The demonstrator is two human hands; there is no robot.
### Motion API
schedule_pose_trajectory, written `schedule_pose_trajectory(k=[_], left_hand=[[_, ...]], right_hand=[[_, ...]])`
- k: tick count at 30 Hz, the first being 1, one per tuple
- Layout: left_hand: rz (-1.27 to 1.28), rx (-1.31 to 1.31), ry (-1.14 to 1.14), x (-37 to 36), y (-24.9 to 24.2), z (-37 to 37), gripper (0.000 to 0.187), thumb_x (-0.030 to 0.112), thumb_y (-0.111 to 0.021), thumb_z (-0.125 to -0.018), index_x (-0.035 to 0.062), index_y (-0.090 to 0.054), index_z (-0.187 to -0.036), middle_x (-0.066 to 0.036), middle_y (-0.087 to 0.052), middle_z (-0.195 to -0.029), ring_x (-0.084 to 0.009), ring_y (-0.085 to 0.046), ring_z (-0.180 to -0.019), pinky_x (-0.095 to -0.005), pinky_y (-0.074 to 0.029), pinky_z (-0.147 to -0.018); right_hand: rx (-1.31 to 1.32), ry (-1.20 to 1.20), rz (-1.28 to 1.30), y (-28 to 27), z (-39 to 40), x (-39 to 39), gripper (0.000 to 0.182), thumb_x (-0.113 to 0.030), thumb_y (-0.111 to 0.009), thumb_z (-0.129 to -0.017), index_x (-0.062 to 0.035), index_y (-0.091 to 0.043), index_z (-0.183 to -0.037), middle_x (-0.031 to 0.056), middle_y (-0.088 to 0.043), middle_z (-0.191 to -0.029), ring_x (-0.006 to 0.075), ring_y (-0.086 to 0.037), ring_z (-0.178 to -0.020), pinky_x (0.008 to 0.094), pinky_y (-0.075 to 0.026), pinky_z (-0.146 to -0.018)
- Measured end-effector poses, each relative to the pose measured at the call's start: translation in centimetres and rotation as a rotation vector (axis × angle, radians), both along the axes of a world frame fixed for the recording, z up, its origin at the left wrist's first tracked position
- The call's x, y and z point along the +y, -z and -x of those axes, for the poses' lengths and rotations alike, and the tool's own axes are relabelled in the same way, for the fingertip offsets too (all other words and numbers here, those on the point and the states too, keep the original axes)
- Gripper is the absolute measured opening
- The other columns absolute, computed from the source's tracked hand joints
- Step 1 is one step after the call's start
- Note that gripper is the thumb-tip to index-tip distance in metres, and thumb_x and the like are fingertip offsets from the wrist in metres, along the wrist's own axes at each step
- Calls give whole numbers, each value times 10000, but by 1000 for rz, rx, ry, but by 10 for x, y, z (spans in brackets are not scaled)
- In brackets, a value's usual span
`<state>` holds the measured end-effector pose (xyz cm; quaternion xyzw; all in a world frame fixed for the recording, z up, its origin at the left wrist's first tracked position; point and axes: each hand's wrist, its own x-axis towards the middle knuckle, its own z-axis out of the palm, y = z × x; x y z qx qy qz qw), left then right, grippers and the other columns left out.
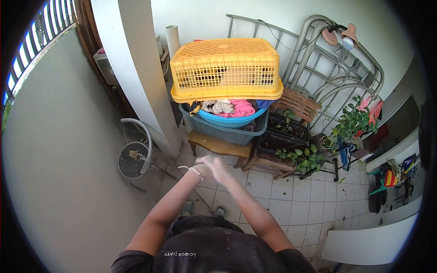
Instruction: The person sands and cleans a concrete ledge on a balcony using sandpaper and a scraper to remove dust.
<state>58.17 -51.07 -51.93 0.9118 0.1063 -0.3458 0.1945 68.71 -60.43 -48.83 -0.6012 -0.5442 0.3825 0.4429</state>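
Observation:
My left hand (205,168) and my right hand (217,167) meet in front of my body, in the middle of the view. They touch or overlap, and motion blurs their fingers, so I cannot make out whether anything is between them. A beaded bracelet (196,172) circles my left wrist. Just beyond the hands stands a wooden stool (221,143) bearing a grey-blue basket (218,131). Inside that sits a blue basin (230,122) with pink and other clothes (239,108). An upturned yellow basket (225,59) rests on top.
A round-seated metal chair (132,160) stands left beside a white pillar (136,68). Planters with green plants (302,157) are on the right, before a grey metal frame (300,54) holding a clip lamp (349,34). White floor tiles (280,193) lie underfoot.

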Motion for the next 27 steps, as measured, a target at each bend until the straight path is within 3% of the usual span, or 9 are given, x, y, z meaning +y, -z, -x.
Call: schedule_pose_trajectory(k=[1, 5, 9, 13, 15, 21, 23, 25, 27], left_hand=[[-6, 6, 25, -1, -2, -4, 618, 530, -547, -995, 124, -564, -1460, -225, -478, -1527, -359, -340, -1490, -469, -283, -1217], [251, -255, 89, -7, -23, 10, 655, 522, -561, -1003, 98, -506, -1500, -211, -432, -1572, -285, -357, -1496, -468, -260, -1231], [587, -512, -651, 0, -27, 56, 579, 445, -517, -1040, 42, -531, -1457, -195, -523, -1498, -253, -460, -1426, -380, -313, -1204], [1379, -1416, -1435, -27, 4, 7, 652, 375, -476, -1071, 40, -295, -1601, -184, -292, -1658, -268, -296, -1527, -393, -238, -1227], [1808, -1213, -1200, -26, -14, 20, 663, 402, -302, -1109, 11, -161, -1627, -138, -190, -1704, -260, -182, -1569, -379, -130, -1273], [1282, -1252, -1295, -26, -15, 37, 652, 389, -314, -1113, 29, -161, -1634, -87, -120, -1725, -210, -85, -1588, -346, -61, -1278], [1254, -1255, -1290, -30, -25, 33, 664, 398, -348, -1108, 32, -175, -1634, -78, -99, -1730, -190, -59, -1592, -332, -55, -1273], [1088, -1184, -1329, -30, -23, 38, 667, 404, -387, -1100, 47, -205, -1632, -69, -93, -1731, -190, -78, -1587, -340, -71, -1269], [786, -1031, -1372, -16, -13, 46, 661, 406, -432, -1086, 72, -251, -1627, -60, -103, -1726, -209, -142, -1573, -369, -109, -1268]], right_hand=[[129, 320, 179, 55, 28, 4, 442, -326, -466, -1066, 28, -696, -1196, 227, -719, -1196, 330, -660, -1151, 350, -465, -1016], [451, -33, 180, 2, -5, -13, 552, -388, -395, -1113, 74, -697, -1117, 188, -742, -1095, 247, -669, -1078, 380, -486, -986], [343, 675, -224, -8, -53, -8, 582, -413, -349, -1128, 72, -650, -1243, 198, -738, -1141, 244, -666, -1105, 394, -473, -1030], [114, 544, -321, 5, 54, 2, 527, -345, -359, -1126, 37, -464, -1474, 214, -431, -1542, 309, -386, -1451, 420, -287, -1215], [-39, 487, -253, 7, 96, 13, 587, -371, -322, -1128, 5, -318, -1578, 207, -198, -1684, 324, -169, -1568, 437, -181, -1260], [477, 763, -166, 57, 24, 39, 669, -437, -336, -1123, -1, -211, -1614, 184, -131, -1706, 289, -112, -1583, 398, -117, -1276], [159, 719, -111, 40, 51, 43, 673, -442, -362, -1115, -43, -193, -1629, 173, -152, -1705, 281, -160, -1573, 387, -153, -1271], [1060, 323, -265, 107, 94, 70, 720, -526, -336, -1096, -92, -169, -1645, 134, -190, -1706, 286, -142, -1578, 401, -150, -1268], [940, 402, -75, 85, 96, 67, 687, -542, -327, -1097, -112, -246, -1628, 108, -354, -1490, 235, -322, -1385, 381, -276, -1174]])
